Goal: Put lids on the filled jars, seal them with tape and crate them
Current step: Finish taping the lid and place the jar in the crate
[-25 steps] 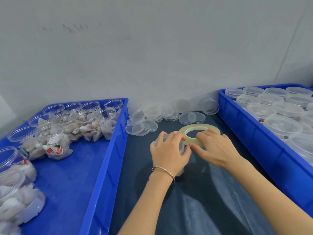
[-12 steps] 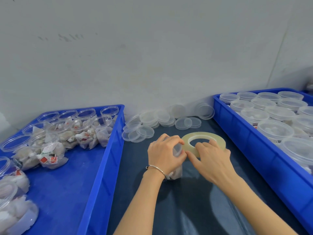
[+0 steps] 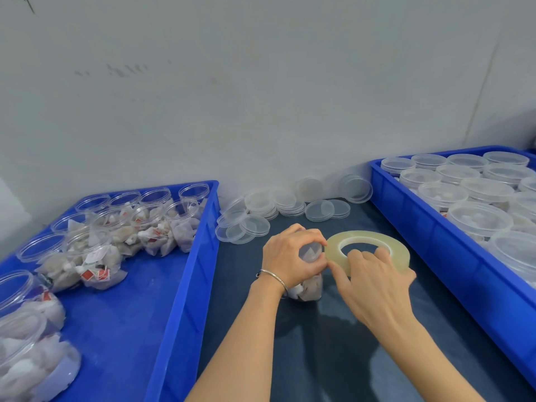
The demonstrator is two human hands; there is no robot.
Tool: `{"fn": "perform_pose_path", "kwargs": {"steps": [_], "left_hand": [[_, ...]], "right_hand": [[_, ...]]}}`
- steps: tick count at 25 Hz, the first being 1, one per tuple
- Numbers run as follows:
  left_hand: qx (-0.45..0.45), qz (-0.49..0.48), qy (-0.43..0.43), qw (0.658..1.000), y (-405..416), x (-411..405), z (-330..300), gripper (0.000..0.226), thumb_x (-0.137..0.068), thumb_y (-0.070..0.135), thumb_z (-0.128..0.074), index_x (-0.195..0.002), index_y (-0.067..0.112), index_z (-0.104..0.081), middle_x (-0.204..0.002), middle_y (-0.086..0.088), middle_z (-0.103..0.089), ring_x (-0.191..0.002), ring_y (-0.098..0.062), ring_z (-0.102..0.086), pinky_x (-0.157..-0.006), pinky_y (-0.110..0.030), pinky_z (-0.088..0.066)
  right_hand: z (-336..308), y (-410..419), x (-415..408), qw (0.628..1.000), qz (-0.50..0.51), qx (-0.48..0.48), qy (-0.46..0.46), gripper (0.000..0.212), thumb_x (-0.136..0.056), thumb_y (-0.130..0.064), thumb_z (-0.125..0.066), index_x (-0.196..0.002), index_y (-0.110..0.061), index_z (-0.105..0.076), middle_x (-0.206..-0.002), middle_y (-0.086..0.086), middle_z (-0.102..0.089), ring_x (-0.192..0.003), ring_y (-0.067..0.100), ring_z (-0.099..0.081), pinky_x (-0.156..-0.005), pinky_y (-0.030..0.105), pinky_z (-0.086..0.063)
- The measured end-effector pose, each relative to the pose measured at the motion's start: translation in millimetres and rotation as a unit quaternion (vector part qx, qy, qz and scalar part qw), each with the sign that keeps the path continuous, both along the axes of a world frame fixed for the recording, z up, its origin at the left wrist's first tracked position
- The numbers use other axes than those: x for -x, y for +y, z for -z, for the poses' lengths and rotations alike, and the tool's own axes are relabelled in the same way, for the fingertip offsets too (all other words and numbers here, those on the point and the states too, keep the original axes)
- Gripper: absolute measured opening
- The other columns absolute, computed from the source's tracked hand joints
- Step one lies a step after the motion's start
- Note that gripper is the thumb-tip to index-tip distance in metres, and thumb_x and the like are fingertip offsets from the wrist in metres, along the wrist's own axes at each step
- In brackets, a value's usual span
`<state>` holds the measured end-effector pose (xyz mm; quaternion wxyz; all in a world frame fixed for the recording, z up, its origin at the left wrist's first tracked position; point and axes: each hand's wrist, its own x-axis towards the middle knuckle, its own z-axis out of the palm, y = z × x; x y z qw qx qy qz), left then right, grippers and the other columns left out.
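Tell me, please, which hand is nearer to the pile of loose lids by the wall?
Left. The left hand, gripping the jar, sits just in front of the loose lids; the right hand is farther off, holding the tape roll.

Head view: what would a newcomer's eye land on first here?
At centre, the left hand grips a lidded jar on the dark mat while the right hand holds a tape roll against it. Blue crates flank them: open jars left, lidded jars right.

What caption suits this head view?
Left hand grips a jar while the right hand holds tape beside it.
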<state>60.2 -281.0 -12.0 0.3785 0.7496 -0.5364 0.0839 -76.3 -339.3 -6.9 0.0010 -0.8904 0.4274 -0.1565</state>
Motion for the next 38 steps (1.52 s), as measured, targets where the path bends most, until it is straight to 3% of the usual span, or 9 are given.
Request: {"fn": "perform_pose_path", "kwargs": {"steps": [6, 11, 18, 23, 29, 30, 32, 34, 38], "left_hand": [[-0.008, 0.012, 0.009, 1.000, 1, 2, -3, 0.041, -0.067, 0.056, -0.050, -0.090, 0.032, -0.074, -0.095, 0.018, -0.064, -0.087, -0.003, -0.056, -0.069, -0.016, -0.042], [-0.004, 0.013, 0.013, 1.000, 0, 1, -3, 0.016, -0.073, 0.030, -0.074, -0.089, 0.029, -0.076, -0.095, 0.019, -0.065, -0.088, -0.003, -0.056, -0.069, -0.018, -0.042], [-0.008, 0.022, 0.010, 1.000, 0, 2, -5, 0.022, -0.071, 0.035, -0.068, -0.089, 0.028, -0.076, -0.096, 0.019, -0.065, -0.088, -0.002, -0.055, -0.068, -0.014, -0.037], [-0.016, 0.010, 0.005, 1.000, -5, 1, 0, 0.025, -0.070, 0.038, -0.057, -0.089, 0.033, -0.072, -0.097, 0.023, -0.063, -0.091, 0.001, -0.055, -0.071, -0.022, -0.044], [-0.062, 0.021, -0.017, 0.998, -7, -7, 2, 0.021, -0.082, 0.047, -0.066, -0.097, 0.033, -0.067, -0.104, 0.022, -0.060, -0.099, 0.002, -0.053, -0.083, -0.034, -0.049], [-0.083, 0.013, -0.025, 0.996, -6, -6, 0, 0.019, -0.086, 0.046, -0.062, -0.099, 0.033, -0.065, -0.107, 0.022, -0.059, -0.108, 0.000, -0.051, -0.091, -0.039, -0.046], [-0.164, -0.018, -0.031, 0.986, -7, 0, -6, 0.017, -0.093, 0.048, -0.049, -0.103, 0.036, -0.057, -0.118, 0.026, -0.055, -0.134, -0.008, -0.034, -0.109, -0.055, -0.025], [-0.223, -0.054, -0.021, 0.973, -11, 10, -10, 0.016, -0.099, 0.044, -0.039, -0.106, 0.036, -0.051, -0.126, 0.025, -0.051, -0.145, -0.021, -0.015, -0.107, -0.066, -0.011], [-0.253, -0.101, -0.024, 0.962, -16, 28, -8, 0.017, -0.103, 0.029, -0.031, -0.113, 0.025, -0.044, -0.133, 0.014, -0.045, -0.144, -0.038, -0.008, -0.105, -0.070, -0.014]], "right_hand": [[-2, 6, 6, 1.000, 0.013, -0.006, -0.010, 0.042, -0.096, -0.056, -0.021, -0.079, -0.024, -0.041, -0.078, -0.010, -0.050, -0.089, 0.013, -0.037, -0.068, 0.033, -0.029], [-4, 10, 12, 1.000, 0.024, 0.005, 0.001, 0.043, -0.095, -0.056, -0.015, -0.078, -0.024, -0.039, -0.079, -0.010, -0.049, -0.090, 0.012, -0.038, -0.069, 0.033, -0.032], [-3, 13, 19, 1.000, 0.022, -0.006, -0.015, 0.044, -0.094, -0.056, -0.017, -0.077, -0.023, -0.039, -0.077, -0.010, -0.050, -0.088, 0.013, -0.038, -0.069, 0.035, -0.036], [6, -20, 7, 0.997, 0.014, -0.072, -0.013, 0.043, -0.098, -0.055, -0.023, -0.085, -0.020, -0.045, -0.087, -0.009, -0.055, -0.102, 0.016, -0.042, -0.078, 0.040, -0.044], [11, -45, -6, 0.998, -0.036, -0.010, -0.046, 0.037, -0.095, -0.055, -0.034, -0.084, -0.021, -0.043, -0.083, -0.009, -0.050, -0.100, 0.016, -0.044, -0.073, 0.038, -0.036], [11, -48, -7, 0.998, -0.044, -0.006, -0.051, 0.036, -0.094, -0.056, -0.035, -0.083, -0.022, -0.041, -0.082, -0.009, -0.048, -0.099, 0.016, -0.044, -0.073, 0.038, -0.036], [11, -51, -7, 0.998, -0.044, 0.003, -0.044, 0.040, -0.093, -0.060, -0.033, -0.081, -0.022, -0.040, -0.079, -0.010, -0.047, -0.099, 0.016, -0.044, -0.074, 0.038, -0.037], [11, -54, -8, 0.999, -0.041, 0.011, -0.034, 0.047, -0.090, -0.066, -0.030, -0.078, -0.022, -0.041, -0.077, -0.010, -0.048, -0.097, 0.015, -0.043, -0.073, 0.037, -0.037], [10, -53, -9, 0.998, -0.047, 0.026, -0.025, 0.051, -0.090, -0.068, -0.028, -0.078, -0.022, -0.044, -0.075, -0.010, -0.052, -0.093, 0.013, -0.043, -0.072, 0.036, -0.038]]}}
